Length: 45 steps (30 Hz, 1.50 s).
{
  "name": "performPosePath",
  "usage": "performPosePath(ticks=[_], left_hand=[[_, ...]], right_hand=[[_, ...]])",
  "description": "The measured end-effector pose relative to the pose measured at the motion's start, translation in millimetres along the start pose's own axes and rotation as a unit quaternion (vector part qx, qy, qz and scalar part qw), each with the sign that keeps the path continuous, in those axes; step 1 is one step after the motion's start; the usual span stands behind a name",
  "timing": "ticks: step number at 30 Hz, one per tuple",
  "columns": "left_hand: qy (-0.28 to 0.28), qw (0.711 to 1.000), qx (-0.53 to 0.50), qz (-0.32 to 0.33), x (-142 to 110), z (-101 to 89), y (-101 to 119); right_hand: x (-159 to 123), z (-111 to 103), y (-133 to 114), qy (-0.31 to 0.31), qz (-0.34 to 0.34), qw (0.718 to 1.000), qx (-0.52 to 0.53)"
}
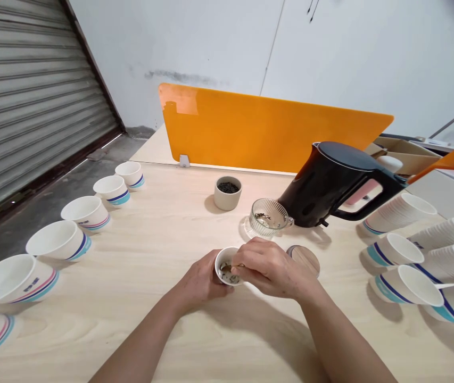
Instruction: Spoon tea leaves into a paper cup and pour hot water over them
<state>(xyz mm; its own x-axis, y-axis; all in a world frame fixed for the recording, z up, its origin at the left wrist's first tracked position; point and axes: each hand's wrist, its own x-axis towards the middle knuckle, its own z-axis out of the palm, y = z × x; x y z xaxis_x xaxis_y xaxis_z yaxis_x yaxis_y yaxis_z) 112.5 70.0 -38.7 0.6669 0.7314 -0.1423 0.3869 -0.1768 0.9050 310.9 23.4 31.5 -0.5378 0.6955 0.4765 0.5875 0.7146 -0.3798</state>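
Near the middle of the table, my left hand (pixel 203 276) is wrapped round a small white cup (pixel 219 276) with dark leaf bits scattered inside it. Over its rim, my right hand (pixel 269 268) pinches a small gold-brown spoon (pixel 242 265), whose lower end seems to be inside the cup; the fingers hide much of it. Just beyond the right hand is a ribbed glass cup (pixel 264 226) with a few dark leaves at the bottom. A pale round pot (pixel 227 199) filled with dark dry leaves stands farther back. Close to my right wrist lies a round wooden lid (pixel 304 260).
A black electric kettle (pixel 310 183) stands back right. A row of white paper bowls (pixel 85 213) runs down the left edge. Stacked paper cups (pixel 402 213) and single paper cups (pixel 395 250) fill the right side. An orange divider panel (pixel 266 133) borders the back.
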Motion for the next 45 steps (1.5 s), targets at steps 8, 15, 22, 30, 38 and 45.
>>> performPosePath(ticks=[8, 15, 22, 30, 38, 45], left_hand=[[-0.005, 0.999, -0.03, -0.013, -2, -1.4, 2], [-0.018, 0.999, -0.039, -0.022, 3, -0.6, -3], [-0.001, 1.0, -0.017, -0.003, 0, -0.5, 1], [-0.014, 0.999, -0.031, -0.01, 1, -0.1, -8], [-0.009, 1.0, -0.011, 0.005, 0, -1.8, 2], [-0.013, 0.999, -0.036, -0.006, 0, -1.0, -1]], right_hand=[[-1, -2, -1, -0.022, 0.011, 0.998, -0.056], [0, 0, -2, -0.033, 0.002, 0.999, 0.034], [-1, 1, 2, -0.014, 0.003, 1.0, -0.027], [0, -1, -5, -0.037, 0.017, 0.999, -0.003], [1, 7, 2, -0.007, -0.004, 1.0, -0.005], [2, -1, -4, -0.022, 0.01, 1.0, -0.019]])
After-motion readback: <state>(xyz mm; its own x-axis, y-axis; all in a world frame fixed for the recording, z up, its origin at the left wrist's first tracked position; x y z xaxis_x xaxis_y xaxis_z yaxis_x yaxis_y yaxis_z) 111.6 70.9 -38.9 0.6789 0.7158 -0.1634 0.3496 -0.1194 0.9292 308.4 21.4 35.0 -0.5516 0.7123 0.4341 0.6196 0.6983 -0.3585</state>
